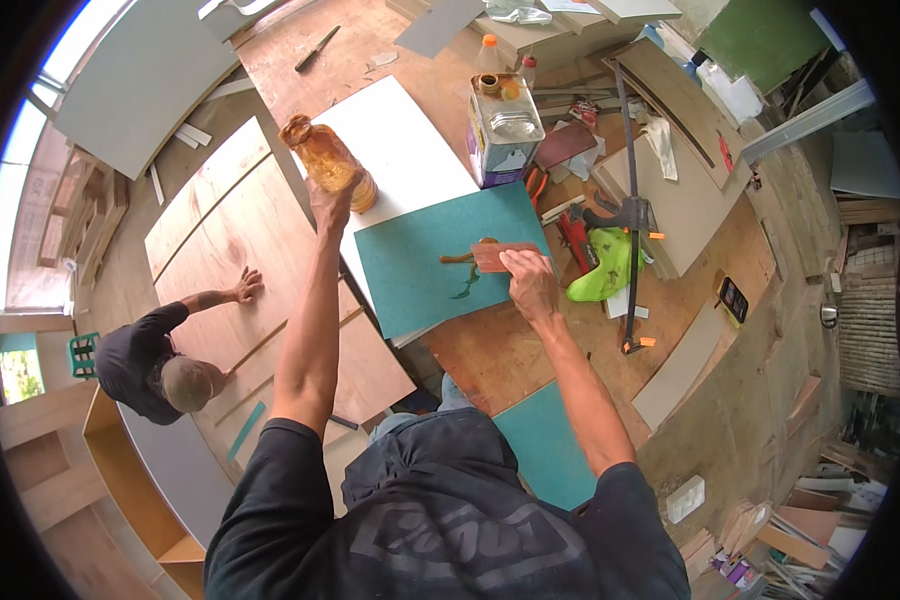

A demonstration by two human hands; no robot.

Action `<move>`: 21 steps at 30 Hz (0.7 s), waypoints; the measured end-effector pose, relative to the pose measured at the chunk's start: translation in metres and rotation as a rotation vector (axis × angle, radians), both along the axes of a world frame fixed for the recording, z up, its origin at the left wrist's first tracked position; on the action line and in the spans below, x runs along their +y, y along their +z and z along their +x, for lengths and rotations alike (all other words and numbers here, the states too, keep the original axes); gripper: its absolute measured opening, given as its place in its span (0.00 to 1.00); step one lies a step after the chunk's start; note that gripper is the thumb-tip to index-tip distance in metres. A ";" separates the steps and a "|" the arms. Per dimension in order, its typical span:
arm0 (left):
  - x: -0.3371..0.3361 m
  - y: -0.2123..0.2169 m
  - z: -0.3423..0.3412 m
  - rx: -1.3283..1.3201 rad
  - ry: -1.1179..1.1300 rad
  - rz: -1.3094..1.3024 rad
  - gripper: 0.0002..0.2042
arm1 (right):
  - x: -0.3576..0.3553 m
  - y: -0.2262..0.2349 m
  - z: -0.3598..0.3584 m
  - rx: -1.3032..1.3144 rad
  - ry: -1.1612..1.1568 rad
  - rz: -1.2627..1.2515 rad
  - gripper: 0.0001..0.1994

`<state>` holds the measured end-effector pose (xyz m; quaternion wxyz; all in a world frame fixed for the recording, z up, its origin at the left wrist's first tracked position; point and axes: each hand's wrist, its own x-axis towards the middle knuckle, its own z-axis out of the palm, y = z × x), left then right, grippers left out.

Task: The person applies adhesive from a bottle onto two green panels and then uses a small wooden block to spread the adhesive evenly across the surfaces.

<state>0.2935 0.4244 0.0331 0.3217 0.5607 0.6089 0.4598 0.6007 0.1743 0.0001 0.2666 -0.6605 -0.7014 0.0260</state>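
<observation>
A plastic bottle (322,158) coated inside with amber liquid is gripped in my left hand (334,203), tilted above the edge of a white board (390,135). My right hand (533,285) pinches a flat reddish-brown spreader (498,257) low over a teal sheet (410,270). Beside the spreader's left end, a streak of brown glue (458,260) lies on that sheet. The teal sheet rests partly on the white board. Just past its far edge stands a square metal can (503,130) with an open spout and amber stains.
A long bar clamp (632,215), a lime-green cloth (602,268) and a phone-like device (733,299) lie on the right. A knife (317,49) is at the far left of the table. Another person (160,360) leans over a plywood panel (235,225) at left.
</observation>
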 end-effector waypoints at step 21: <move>-0.136 -0.066 -0.012 0.687 0.151 -0.744 0.44 | -0.076 0.016 -0.030 -0.174 0.275 -0.307 0.13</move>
